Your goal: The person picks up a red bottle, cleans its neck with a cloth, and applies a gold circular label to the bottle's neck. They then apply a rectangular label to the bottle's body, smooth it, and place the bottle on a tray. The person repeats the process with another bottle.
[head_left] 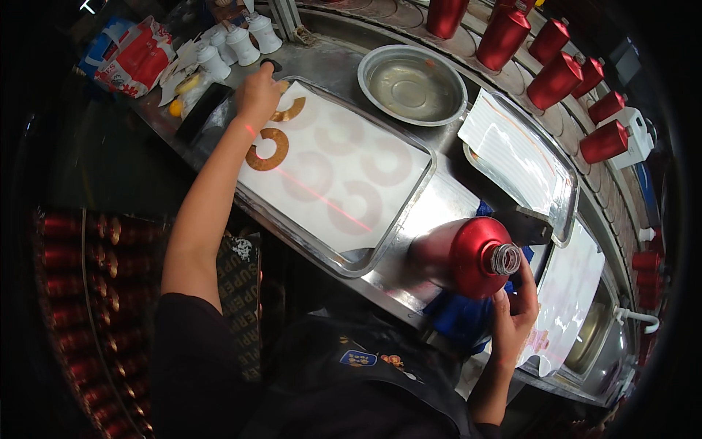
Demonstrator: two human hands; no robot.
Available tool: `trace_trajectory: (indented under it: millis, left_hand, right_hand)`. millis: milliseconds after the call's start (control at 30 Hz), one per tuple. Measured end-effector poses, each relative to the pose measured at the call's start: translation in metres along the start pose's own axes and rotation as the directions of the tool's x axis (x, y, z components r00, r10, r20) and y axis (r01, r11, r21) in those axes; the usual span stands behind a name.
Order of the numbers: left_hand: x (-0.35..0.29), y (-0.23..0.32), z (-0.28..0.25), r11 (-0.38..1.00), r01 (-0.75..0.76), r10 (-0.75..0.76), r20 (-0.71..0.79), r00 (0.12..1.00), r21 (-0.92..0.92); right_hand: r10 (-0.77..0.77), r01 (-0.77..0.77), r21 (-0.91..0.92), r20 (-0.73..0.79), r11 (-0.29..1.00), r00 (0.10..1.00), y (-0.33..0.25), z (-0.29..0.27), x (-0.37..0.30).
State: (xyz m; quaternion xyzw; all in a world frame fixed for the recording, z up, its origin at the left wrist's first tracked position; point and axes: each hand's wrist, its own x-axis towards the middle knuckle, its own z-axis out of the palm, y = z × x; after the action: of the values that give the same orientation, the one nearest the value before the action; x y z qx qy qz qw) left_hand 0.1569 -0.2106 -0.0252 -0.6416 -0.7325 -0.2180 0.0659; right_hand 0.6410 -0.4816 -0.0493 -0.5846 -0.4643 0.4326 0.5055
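My left hand is at the far left corner of a metal tray, its fingers curled together beside the gold decals; what they pinch, if anything, is hidden. A small black piece shows just past the knuckles. On the tray's white sheet lie a gold C-shaped decal and a partly covered gold arc. Several fainter C shapes show through the sheet. My right hand grips a glossy red bottle by its shoulder. The bottle leans toward me, its clear threaded mouth uncapped.
A round metal basin of water stands behind the tray. Another tray with white sheets is at the right, near a blue cloth. Red bottles stand on a conveyor at the back. White bottle-shaped pieces stand far left.
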Motion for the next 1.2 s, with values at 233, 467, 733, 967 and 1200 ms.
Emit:
trace_trajectory:
  millis: [233, 467, 733, 967, 1200]
  left_hand:
    - [-0.070, 0.058, -0.060, 0.937, 0.060, -0.088, -0.068, 0.994, -0.344]
    - [-0.177, 0.137, -0.119, 0.424, 0.305, -0.150, 0.266, 0.952, -0.853]
    - [-0.260, 0.188, -0.146, 0.161, 0.376, -0.105, 0.363, 0.926, -0.913]
    - [-0.291, 0.233, -0.136, -0.040, 0.225, 0.151, 0.217, 0.964, -0.973]
    - [-0.269, 0.266, -0.098, 0.207, -0.056, 0.173, -0.020, 0.985, -0.977]
  right_hand:
    - [-0.183, 0.212, 0.023, 0.602, 0.977, 0.777, -0.055, 0.022, -0.029]
    - [0.113, -0.452, 0.400, 0.637, 0.797, 0.763, -0.009, 0.151, -0.045]
    - [0.191, -0.417, 0.632, 0.395, 0.653, 0.899, -0.041, 0.111, -0.061]
    - [-0.158, 0.132, 0.510, 0.007, 0.850, 0.987, -0.044, 0.043, -0.060]
    - [-0.356, 0.278, 0.362, 0.169, 0.890, 0.919, -0.060, -0.011, -0.005]
